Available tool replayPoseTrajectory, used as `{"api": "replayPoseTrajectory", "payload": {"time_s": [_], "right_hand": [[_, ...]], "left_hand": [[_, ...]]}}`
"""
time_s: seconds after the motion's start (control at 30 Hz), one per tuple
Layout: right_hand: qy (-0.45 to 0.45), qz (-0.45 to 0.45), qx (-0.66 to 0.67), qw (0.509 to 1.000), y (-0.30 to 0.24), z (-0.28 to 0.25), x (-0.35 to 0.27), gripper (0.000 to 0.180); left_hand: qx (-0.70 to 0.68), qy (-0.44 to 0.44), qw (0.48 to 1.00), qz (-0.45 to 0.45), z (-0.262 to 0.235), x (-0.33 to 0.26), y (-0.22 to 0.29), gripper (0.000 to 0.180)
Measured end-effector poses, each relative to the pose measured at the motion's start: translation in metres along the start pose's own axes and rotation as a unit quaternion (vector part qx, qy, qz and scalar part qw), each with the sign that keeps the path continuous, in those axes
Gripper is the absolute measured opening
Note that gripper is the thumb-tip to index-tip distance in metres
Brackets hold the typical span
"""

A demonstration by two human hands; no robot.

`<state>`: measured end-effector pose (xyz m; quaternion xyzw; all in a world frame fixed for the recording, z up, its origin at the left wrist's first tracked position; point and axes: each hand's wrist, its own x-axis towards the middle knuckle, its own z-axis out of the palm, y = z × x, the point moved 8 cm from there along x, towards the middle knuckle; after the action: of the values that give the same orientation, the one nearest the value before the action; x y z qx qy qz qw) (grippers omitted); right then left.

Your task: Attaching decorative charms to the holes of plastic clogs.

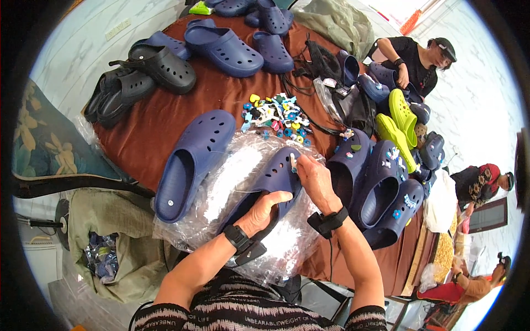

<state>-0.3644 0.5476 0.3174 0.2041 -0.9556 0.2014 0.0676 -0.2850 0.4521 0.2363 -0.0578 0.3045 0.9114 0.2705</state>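
Note:
My left hand point(258, 214) grips a navy clog point(270, 179) by its opening, thumb over the upper edge and fingers hidden inside or beneath. The clog's holed toe points away from me. At the right side of the toe, my right hand point(316, 179) is pinched against a small whitish shoe charm point(293, 161); its fingertips are partly hidden. Left of it lies a matching navy clog point(201, 135) with no charms on it. A pile of small colourful charms point(279, 116) lies just beyond the held clog.
Clear plastic wrap point(221, 176) lies under the clogs on a brown satin tablecloth point(149, 118). Charm-decorated navy clogs point(381, 182) stand at right, near lime clogs point(403, 118). Black clogs point(165, 69) sit far left. A co-worker point(417, 63) sits far right; a sack point(124, 248) stands lower left.

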Motion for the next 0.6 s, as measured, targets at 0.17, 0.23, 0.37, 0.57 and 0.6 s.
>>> {"api": "replayPoseTrajectory", "payload": {"time_s": [0.17,0.23,0.37,0.57,0.6], "right_hand": [[-0.014,-0.006,-0.068,0.998,-0.003,0.002,0.005,0.006],[-0.031,0.042,0.05,0.997,0.011,-0.002,0.009,0.006],[0.05,0.108,0.043,0.992,0.054,-0.019,0.018,0.011],[0.058,0.135,-0.02,0.989,0.085,-0.002,0.044,0.018],[0.057,0.133,-0.018,0.989,0.086,0.001,0.049,0.018]], "left_hand": [[-0.002,0.015,0.999,0.048,0.004,0.0,0.009,0.04],[0.019,0.031,0.997,0.067,0.007,-0.004,0.014,0.043],[0.059,0.045,0.994,0.082,0.013,-0.012,0.023,0.051],[0.054,0.067,0.994,0.07,-0.014,-0.008,0.012,0.056],[0.054,0.069,0.994,0.071,-0.016,-0.008,0.011,0.056]]}}
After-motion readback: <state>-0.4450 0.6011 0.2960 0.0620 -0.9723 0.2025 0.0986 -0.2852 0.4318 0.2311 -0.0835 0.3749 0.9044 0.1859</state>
